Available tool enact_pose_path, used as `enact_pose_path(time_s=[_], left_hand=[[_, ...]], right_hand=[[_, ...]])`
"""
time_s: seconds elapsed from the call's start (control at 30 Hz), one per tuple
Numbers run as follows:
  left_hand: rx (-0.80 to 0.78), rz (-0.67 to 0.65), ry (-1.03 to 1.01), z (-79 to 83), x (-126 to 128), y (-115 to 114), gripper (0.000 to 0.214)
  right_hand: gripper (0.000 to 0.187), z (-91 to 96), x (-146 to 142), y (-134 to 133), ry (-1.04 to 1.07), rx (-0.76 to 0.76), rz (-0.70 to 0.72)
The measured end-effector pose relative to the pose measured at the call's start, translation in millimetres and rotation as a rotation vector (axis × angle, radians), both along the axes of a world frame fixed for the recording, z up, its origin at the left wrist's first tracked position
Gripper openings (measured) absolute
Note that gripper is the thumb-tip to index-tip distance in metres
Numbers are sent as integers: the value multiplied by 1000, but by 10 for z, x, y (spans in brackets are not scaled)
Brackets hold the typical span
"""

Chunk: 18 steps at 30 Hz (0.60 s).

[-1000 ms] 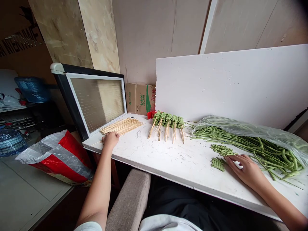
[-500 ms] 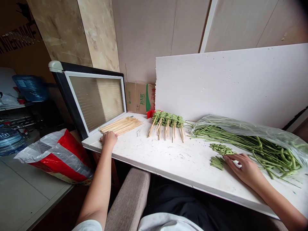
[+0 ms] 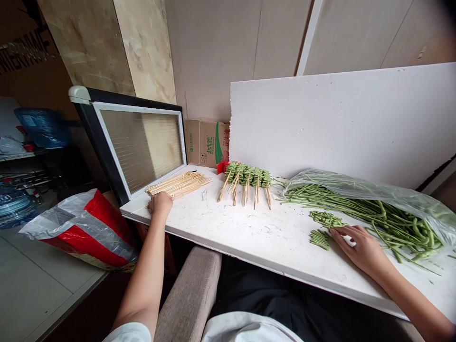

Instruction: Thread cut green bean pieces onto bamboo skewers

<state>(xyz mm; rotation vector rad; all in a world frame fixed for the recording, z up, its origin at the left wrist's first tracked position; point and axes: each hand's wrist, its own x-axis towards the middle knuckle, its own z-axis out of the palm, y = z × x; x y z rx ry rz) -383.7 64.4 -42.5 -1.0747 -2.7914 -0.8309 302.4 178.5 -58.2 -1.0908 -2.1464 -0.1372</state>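
Note:
My left hand (image 3: 160, 202) rests on the white board (image 3: 249, 237) at the near end of a pile of bamboo skewers (image 3: 180, 185), fingers curled onto the sticks' ends. Whether it grips one I cannot make out. My right hand (image 3: 361, 247) lies at the right, fingers bent over something white, beside two small heaps of cut green bean pieces (image 3: 322, 229). Long green beans (image 3: 374, 213) spill from a clear plastic bag (image 3: 392, 194) just beyond it. A row of finished bean skewers (image 3: 249, 180) lies at the back middle.
A white foam board (image 3: 338, 123) leans on the wall behind. A glass-lidded freezer (image 3: 135, 142) stands at the left, a cardboard box (image 3: 206, 142) behind it. A red and clear plastic bag (image 3: 85, 228) sits on the floor at left. A grey chair arm (image 3: 192, 294) lies below the board's edge.
Both hands stay almost where they were; the left hand has crept slightly toward the skewer pile. The view has tipped down a little.

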Motion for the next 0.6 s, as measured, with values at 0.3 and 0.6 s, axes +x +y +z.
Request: enact_pose_path(time_s=[0.3, 0.6], left_hand=[[15, -59, 51, -28, 92, 1, 31], [52, -55, 63, 85, 26, -139, 31]], right_hand=[[48, -26, 11, 12, 21, -9, -25], [38, -23, -10, 9, 63, -5, -4]])
